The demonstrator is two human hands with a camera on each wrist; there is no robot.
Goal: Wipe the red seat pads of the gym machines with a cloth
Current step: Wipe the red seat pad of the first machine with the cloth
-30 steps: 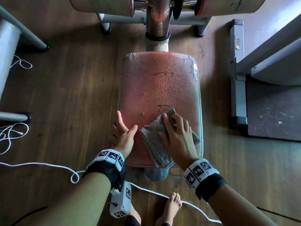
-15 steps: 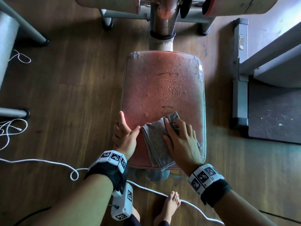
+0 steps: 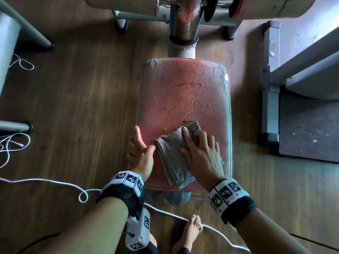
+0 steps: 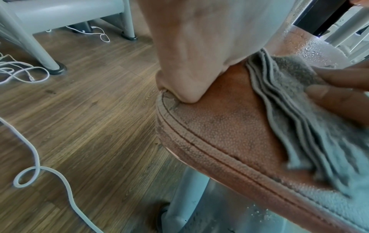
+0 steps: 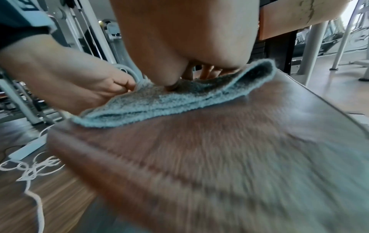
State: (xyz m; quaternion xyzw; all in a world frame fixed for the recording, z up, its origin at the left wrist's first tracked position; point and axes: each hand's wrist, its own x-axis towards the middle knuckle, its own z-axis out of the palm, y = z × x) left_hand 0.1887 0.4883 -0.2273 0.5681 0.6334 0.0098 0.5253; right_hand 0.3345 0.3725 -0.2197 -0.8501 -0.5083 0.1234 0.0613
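Wooden floor point(image 3: 77, 110): under everything, white cable point(image 3: 55, 182) looping across it to my left.
Red seat pad point(image 3: 183, 92): on its metal post point(image 3: 183, 37), water droplets point(image 3: 194, 96) beading its far half.
Grey cloth point(image 3: 172, 158): folded, lying on the pad's near half.
My right hand point(image 3: 201, 156): spread flat, pressing the cloth down.
My left hand point(image 3: 141, 153): resting on the pad's left edge, thumb on top; its fingers seem to wrap the side, though they are hidden.
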